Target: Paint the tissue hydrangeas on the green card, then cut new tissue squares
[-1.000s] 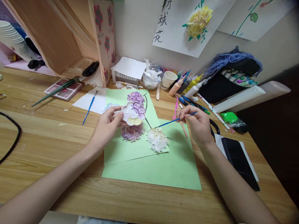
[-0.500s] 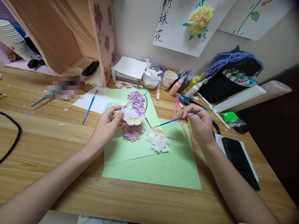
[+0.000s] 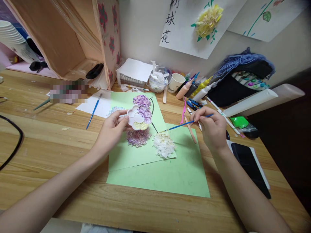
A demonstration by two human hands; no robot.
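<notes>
My left hand (image 3: 115, 127) is closed on the edge of a white flower-shaped paint palette (image 3: 132, 114), whose wells hold purple and pale yellow paint. It is held above the green paper (image 3: 121, 160). In a pinch, my right hand (image 3: 210, 127) holds a thin blue paintbrush (image 3: 178, 125) slanting down to the left. The brush tip is at the upper edge of a white paper flower (image 3: 164, 146) with faint yellow on top; whether it touches, I cannot tell. Two purple paper flowers, one above (image 3: 141, 100) and one below (image 3: 138, 138) the palette, and a pale blue one (image 3: 116, 110), partly hidden, sit on the paper.
A second blue brush (image 3: 94, 111) lies on white paper at the left. Along the back stand a tub of paper scraps (image 3: 158, 84), a paper cup (image 3: 176, 83) and paint bottles (image 3: 184, 90). A wooden stick (image 3: 190, 130) and black case (image 3: 250, 168) lie at the right.
My right hand has shifted slightly to the right with the brush, whose tip stays near the white flower's top edge. The left hand and palette look nearly unchanged.
</notes>
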